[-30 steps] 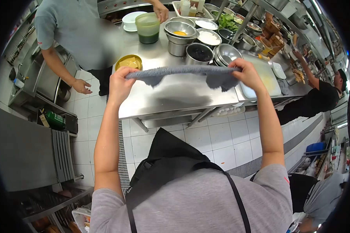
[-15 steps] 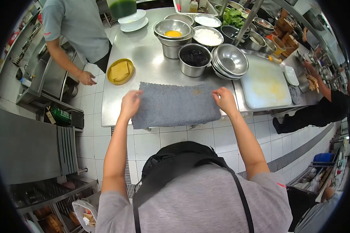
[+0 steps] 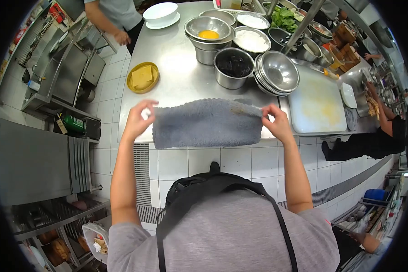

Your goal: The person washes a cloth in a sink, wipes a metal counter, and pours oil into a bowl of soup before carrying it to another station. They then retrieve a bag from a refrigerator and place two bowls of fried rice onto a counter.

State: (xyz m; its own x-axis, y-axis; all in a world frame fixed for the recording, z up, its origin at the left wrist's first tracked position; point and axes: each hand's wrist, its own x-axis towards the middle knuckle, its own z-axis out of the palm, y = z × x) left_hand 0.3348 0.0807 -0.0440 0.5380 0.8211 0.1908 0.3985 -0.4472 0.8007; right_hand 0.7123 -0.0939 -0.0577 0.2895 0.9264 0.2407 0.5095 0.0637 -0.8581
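A grey towel (image 3: 204, 124), stained brown near its upper right edge, is stretched wide at the front of the steel table. My left hand (image 3: 139, 120) pinches its upper left corner between thumb and fingers. At the opposite corner my right hand (image 3: 278, 123) is closed on the towel in the same way. Its upper edge bows upward in the middle, and the lower part hangs past the table's front edge. Just beyond my left hand lies a round yellow dish (image 3: 143, 78) with flat yellow squares in it.
On the steel table (image 3: 177, 81) stand a bowl with yolk (image 3: 208, 34), a pot of something black (image 3: 234, 65), stacked steel bowls (image 3: 280, 72) and a white cutting board (image 3: 316, 102). One person (image 3: 115, 20) stands at the far left, another (image 3: 371, 140) at the right.
Both hands have moved apart and raised the towel's upper edge, so it now hangs taut between them. The person at the left has moved farther back, and the green container is out of view.
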